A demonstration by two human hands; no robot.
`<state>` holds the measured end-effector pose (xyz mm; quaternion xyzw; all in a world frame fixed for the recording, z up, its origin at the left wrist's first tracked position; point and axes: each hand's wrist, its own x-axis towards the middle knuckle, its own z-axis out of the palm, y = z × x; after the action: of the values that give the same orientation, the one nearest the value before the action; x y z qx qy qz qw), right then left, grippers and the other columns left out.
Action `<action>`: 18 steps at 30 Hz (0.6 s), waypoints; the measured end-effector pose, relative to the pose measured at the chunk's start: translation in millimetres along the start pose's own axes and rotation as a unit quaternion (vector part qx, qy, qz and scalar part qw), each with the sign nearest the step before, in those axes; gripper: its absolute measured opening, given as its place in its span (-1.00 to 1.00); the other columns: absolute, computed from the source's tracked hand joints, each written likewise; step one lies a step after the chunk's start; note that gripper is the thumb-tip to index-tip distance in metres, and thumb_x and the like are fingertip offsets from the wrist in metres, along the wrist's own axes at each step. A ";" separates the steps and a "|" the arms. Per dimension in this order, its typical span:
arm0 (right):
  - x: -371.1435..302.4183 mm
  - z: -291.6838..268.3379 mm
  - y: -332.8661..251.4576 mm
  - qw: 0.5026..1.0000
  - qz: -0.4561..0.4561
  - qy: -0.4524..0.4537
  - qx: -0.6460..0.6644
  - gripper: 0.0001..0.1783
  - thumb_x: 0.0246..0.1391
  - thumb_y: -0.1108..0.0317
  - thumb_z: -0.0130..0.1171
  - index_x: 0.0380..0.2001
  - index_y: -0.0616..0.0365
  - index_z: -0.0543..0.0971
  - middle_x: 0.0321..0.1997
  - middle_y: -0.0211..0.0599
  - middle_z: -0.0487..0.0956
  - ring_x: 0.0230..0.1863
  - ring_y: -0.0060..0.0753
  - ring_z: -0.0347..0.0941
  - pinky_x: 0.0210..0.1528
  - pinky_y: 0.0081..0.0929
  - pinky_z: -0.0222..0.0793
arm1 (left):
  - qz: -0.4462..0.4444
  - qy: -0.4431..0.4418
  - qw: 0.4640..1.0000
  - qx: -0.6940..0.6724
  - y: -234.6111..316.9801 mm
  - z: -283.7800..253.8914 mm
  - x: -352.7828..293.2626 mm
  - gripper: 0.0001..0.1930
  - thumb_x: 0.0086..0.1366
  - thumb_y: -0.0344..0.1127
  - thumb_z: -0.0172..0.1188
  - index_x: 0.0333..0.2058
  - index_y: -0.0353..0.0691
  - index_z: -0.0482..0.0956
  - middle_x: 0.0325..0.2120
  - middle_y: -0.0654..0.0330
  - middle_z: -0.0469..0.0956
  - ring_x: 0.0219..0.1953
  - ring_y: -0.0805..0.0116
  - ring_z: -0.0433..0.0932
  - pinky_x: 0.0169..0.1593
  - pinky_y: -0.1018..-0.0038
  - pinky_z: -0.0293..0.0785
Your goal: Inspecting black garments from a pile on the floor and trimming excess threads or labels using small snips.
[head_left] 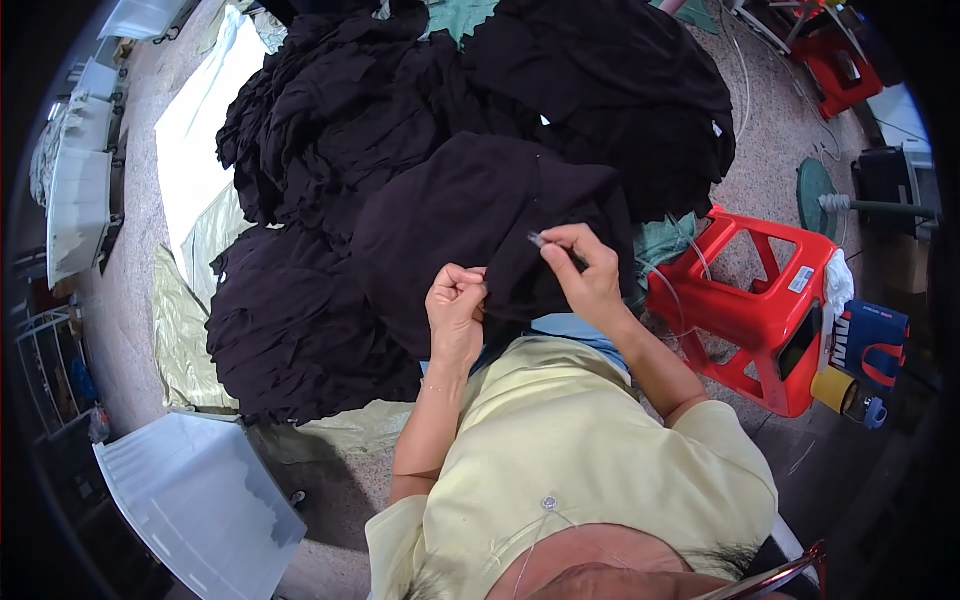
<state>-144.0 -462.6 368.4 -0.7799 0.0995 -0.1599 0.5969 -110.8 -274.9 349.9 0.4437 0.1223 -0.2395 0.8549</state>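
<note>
A dark garment (450, 200) of soft, near-black cloth lies spread over my lap. The fingers of my left hand (456, 305) are closed in a pinch on its near part. Just to the right and slightly farther away, my right hand (585, 270) grips a small shiny tool (536, 239) between thumb and forefinger. Its tip points left, over the cloth, and most of it is hidden in the hand, so its exact kind does not show. A tiny pale speck sits on the garment's far part.
Beyond the garment rise large heaps of dark clothes (330, 110), with another heap (290, 320) at left. A red plastic stool (745, 240) stands at right, beside a blue bag (875, 335). A white bin (200, 500) is at lower left; more white bins (80, 215) line the far left.
</note>
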 end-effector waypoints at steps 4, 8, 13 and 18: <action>5.7 -4.5 15.3 0.999 0.032 0.031 0.003 -0.82 0.08 0.41 0.26 -0.25 0.24 0.56 -0.36 -0.29 0.62 -0.35 -0.50 0.55 -0.26 -0.58 0.42 | -0.029 0.028 0.999 0.007 -4.2 17.2 13.5 -0.89 0.28 -0.53 0.03 -0.28 -0.25 0.53 -0.43 0.41 0.44 -0.38 0.68 0.32 -0.24 0.72 0.27; 6.1 -9.9 4.7 0.998 -0.010 0.019 -0.060 -0.82 0.06 0.40 0.28 -0.27 0.22 0.57 -0.35 -0.27 0.63 -0.37 -0.42 0.58 -0.32 -0.56 0.44 | 0.004 0.023 0.981 0.193 -10.3 26.2 16.4 -0.83 0.31 -0.33 0.20 -0.22 -0.31 0.60 -0.37 0.42 0.53 -0.32 0.69 0.39 -0.17 0.71 0.30; 3.8 -10.9 6.9 0.991 -0.080 -0.028 -0.108 -0.79 0.01 0.44 0.29 -0.25 0.21 0.56 -0.39 -0.23 0.59 -0.44 -0.37 0.56 -0.39 -0.55 0.44 | -0.035 0.023 0.994 0.104 -10.9 20.9 16.7 -0.83 0.31 -0.38 0.21 -0.22 -0.37 0.62 -0.39 0.39 0.57 -0.37 0.68 0.41 -0.22 0.68 0.34; 4.9 -2.6 7.0 0.980 -0.139 -0.042 -0.135 -0.75 -0.07 0.44 0.35 -0.29 0.17 0.54 -0.43 -0.31 0.59 -0.49 -0.35 0.54 -0.46 -0.51 0.43 | -0.051 0.007 0.995 0.082 -4.4 24.0 12.4 -0.83 0.32 -0.39 0.18 -0.20 -0.36 0.62 -0.37 0.39 0.56 -0.34 0.68 0.41 -0.19 0.69 0.32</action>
<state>-140.1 -468.5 363.0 -0.8657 -0.0142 -0.1936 0.4615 -102.5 -300.4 355.4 0.5070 0.1303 -0.2889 0.8016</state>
